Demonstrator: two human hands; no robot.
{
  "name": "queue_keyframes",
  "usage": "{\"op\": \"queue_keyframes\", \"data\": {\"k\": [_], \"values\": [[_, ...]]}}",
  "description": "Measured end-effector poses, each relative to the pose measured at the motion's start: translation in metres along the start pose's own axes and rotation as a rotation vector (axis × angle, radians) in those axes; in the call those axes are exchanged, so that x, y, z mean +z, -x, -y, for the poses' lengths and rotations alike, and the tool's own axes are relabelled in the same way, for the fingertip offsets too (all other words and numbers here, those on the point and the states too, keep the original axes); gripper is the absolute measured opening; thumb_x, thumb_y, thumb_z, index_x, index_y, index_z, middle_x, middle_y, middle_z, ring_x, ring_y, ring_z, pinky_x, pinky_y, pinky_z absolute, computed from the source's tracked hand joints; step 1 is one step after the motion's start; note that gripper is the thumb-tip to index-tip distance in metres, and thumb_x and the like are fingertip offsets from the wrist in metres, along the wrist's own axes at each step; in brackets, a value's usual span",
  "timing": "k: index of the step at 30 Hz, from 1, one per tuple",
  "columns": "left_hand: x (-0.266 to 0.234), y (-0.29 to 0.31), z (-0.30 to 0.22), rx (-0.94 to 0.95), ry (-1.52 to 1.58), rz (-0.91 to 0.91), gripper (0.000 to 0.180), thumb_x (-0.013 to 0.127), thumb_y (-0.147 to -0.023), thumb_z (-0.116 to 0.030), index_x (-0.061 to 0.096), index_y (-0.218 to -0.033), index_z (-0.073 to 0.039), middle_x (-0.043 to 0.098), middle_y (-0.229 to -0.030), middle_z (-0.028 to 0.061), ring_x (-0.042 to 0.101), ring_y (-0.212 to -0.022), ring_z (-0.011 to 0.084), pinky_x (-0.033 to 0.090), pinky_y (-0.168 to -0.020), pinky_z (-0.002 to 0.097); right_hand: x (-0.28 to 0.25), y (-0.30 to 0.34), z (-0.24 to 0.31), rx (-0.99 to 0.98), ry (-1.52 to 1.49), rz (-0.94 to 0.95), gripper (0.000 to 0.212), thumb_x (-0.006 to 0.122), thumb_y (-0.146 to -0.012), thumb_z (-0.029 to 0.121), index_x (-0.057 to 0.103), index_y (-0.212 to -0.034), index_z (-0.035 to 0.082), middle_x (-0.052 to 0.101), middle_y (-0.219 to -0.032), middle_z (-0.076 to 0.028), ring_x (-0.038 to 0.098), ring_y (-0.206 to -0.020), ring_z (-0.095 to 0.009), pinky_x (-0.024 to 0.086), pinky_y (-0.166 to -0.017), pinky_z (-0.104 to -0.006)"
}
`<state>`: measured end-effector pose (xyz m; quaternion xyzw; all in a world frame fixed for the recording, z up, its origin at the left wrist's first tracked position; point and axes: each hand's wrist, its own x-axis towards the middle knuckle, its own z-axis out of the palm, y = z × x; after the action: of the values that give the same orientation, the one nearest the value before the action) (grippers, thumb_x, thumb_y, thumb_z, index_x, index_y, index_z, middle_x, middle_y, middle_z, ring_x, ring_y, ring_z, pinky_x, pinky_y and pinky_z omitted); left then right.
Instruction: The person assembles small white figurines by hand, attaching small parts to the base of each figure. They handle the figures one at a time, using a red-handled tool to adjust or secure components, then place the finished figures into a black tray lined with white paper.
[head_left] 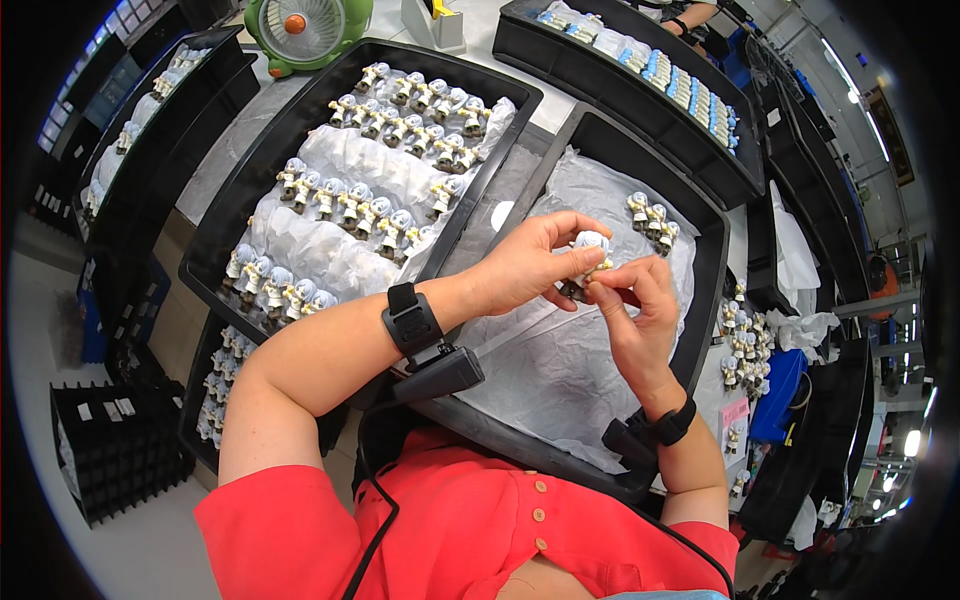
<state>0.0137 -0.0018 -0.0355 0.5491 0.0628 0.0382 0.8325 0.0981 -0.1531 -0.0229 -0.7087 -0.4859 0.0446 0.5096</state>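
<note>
Between my two hands is a small figurine (592,243) with pale blue-white hair and a light body. My left hand (535,262) pinches it from the left, thumb across its front. The fingertips of my right hand (640,298) are pressed together at its lower right side; whether they grip the figurine itself or a small part on it, I cannot tell. Both hands are above a black tray (716,250) lined with crumpled white paper (545,375). Several matching figurines (655,220) stand on the paper at the tray's far right.
To the left, a larger black tray (215,235) holds rows of similar figurines on white paper. Another black tray (600,88) at the back holds blue-and-white pieces. Loose figurines (745,345) cluster right of my tray, near a blue bin (780,395). A green fan (305,30) stands at the back left.
</note>
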Motion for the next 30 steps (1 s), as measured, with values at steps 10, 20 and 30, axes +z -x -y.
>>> {"op": "queue_keyframes", "data": {"k": [10,20,30], "values": [[-0.0002,0.0001,0.0006,0.007,-0.002,-0.001,0.039,0.059,-0.089,-0.026,0.049,-0.122,-0.008,0.058,-0.098,0.0011,0.06,-0.082,0.0081,0.055,-0.062,0.0256,0.001,0.0014,-0.0015,-0.026,0.051,0.004,0.008,0.069,-0.075,0.001,0.064,-0.08,0.004,0.051,-0.078,-0.004,0.048,-0.077,-0.016,0.046,-0.061,-0.0234],[-0.0003,0.0004,0.0001,0.007,-0.006,0.002,0.039,0.059,-0.089,-0.027,0.049,-0.121,-0.008,0.058,-0.098,0.0015,0.061,-0.081,0.0084,0.056,-0.062,0.0252,0.0007,0.0014,-0.0019,-0.002,0.033,-0.012,0.007,0.069,-0.075,0.002,0.064,-0.079,0.004,0.051,-0.078,-0.004,0.048,-0.077,-0.016,0.045,-0.061,-0.0235],[-0.0004,0.0006,-0.0001,0.013,-0.015,0.006,0.04,0.06,-0.088,-0.028,0.049,-0.121,-0.008,0.058,-0.1,0.0024,0.061,-0.082,0.0085,0.055,-0.062,0.0249,0.0003,0.0015,-0.0015,-0.031,0.073,0.009,0.007,0.069,-0.075,0.001,0.064,-0.08,0.004,0.05,-0.078,-0.004,0.049,-0.077,-0.016,0.046,-0.06,-0.0229]]}}
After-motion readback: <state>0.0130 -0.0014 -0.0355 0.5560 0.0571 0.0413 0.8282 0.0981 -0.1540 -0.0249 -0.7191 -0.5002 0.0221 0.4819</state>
